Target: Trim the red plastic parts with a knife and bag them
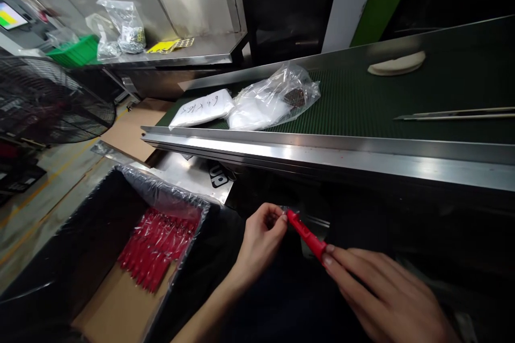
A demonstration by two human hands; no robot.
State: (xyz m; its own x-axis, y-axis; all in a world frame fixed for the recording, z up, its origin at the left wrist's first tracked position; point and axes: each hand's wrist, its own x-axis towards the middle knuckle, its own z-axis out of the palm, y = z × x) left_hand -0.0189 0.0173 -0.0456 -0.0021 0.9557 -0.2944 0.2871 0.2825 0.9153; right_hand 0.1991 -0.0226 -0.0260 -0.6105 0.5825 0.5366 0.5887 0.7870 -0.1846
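Note:
A slim red plastic piece (308,236), long and narrow, slants between my two hands below the conveyor edge. My left hand (263,233) is closed in a pinch at its far end, where a bit of clear plastic film (290,209) shows. The thumb and fingers of my right hand (382,289) are closed on the near end. To the left of my hands stands a black-lined box (201,214). Inside it lie several rows of red pieces (155,246) in clear wrapping, over a brown cardboard bottom.
The green conveyor belt (346,96) with a metal rail (322,147) runs across in front. It carries a white packet (203,109), a clear bag (273,99), a pale curved piece (396,64) and tweezers (454,114). At left are a fan (52,99) and a steel bench (209,48).

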